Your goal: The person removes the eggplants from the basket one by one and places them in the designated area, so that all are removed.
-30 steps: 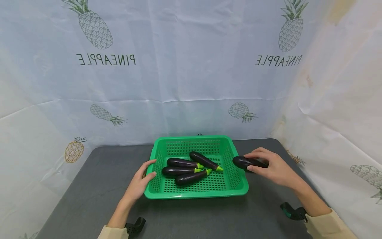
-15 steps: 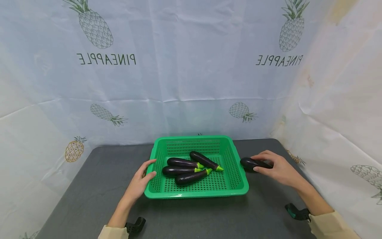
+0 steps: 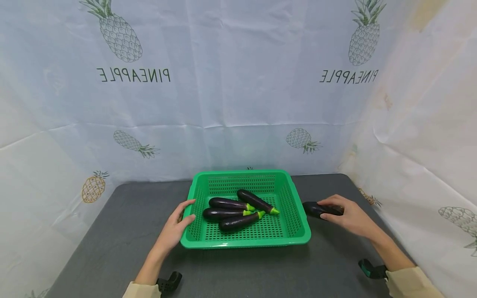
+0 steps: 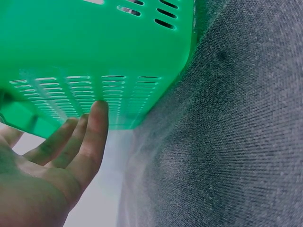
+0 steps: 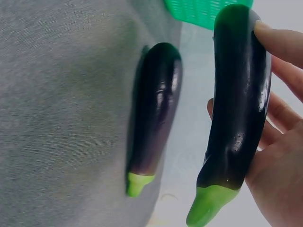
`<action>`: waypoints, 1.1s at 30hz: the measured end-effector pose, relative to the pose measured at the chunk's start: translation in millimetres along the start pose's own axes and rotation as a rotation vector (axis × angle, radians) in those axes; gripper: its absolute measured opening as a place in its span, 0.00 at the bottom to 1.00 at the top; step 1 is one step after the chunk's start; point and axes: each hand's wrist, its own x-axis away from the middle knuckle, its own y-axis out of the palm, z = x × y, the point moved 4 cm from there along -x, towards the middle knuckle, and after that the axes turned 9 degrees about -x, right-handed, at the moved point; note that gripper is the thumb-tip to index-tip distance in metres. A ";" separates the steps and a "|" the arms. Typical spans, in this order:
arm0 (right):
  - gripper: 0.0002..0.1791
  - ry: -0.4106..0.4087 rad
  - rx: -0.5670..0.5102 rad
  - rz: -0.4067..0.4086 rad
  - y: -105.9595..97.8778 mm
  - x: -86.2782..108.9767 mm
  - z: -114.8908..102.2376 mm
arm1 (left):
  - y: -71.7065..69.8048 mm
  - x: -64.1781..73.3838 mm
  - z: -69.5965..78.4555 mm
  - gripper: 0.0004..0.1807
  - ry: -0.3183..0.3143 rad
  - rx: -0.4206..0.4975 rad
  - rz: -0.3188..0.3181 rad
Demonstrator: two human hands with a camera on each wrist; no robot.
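Observation:
A green plastic basket [image 3: 246, 244] sits on the dark table with several dark purple eggplants [image 3: 238, 221] lying in it. My left hand [image 3: 173, 227] holds its left side, with thumb and index finger at the rim; in the left wrist view the other fingers [image 4: 97, 127] lie along the slotted outer wall. Just right of the basket, my right hand [image 3: 348, 215] grips an eggplant [image 5: 239, 104] between thumb and fingers, its green stem end pointing toward the wrist. In the right wrist view, a second eggplant [image 5: 156, 109] rests on the table beneath, apart from the held one.
The dark grey table [image 3: 246, 273] ends at a hanging white cloth [image 3: 238, 99] printed with pineapples. More cloth [image 3: 428, 165] rises along the right side, close to my right arm. A black wrist device [image 3: 372, 269] sits at my right wrist.
My right hand has moved right and down toward the table with the eggplant, away from the basket's right rim. The left hand and basket have stayed in place.

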 end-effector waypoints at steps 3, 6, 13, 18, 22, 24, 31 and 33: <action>0.19 0.018 0.012 -0.005 2.7 1.2 6.7 | 0.1 0.1 0.0 0.27 -0.001 0.000 0.003; 0.19 0.031 0.026 -0.007 5.5 2.2 13.8 | 0.5 0.5 0.1 0.27 -0.006 0.004 0.003; 0.20 0.049 0.055 0.004 12.6 2.8 29.5 | 0.2 1.1 -0.7 0.27 -0.008 0.002 0.008; 0.19 0.060 0.056 0.009 16.9 3.0 39.7 | 0.7 0.5 -1.5 0.27 -0.010 -0.005 0.009; 0.18 0.046 0.071 0.012 21.5 2.3 44.9 | 0.9 0.7 -1.8 0.27 -0.009 -0.009 0.011; 0.18 0.034 0.083 0.013 23.9 1.8 46.1 | 1.1 0.7 -1.4 0.27 -0.002 -0.005 0.011; 0.18 -0.015 0.112 0.005 29.3 0.2 45.6 | 1.7 0.4 -0.7 0.27 0.014 0.009 0.009; 0.17 -0.016 0.103 -0.003 30.1 -0.1 45.6 | 1.7 0.5 -0.6 0.27 0.012 0.005 0.009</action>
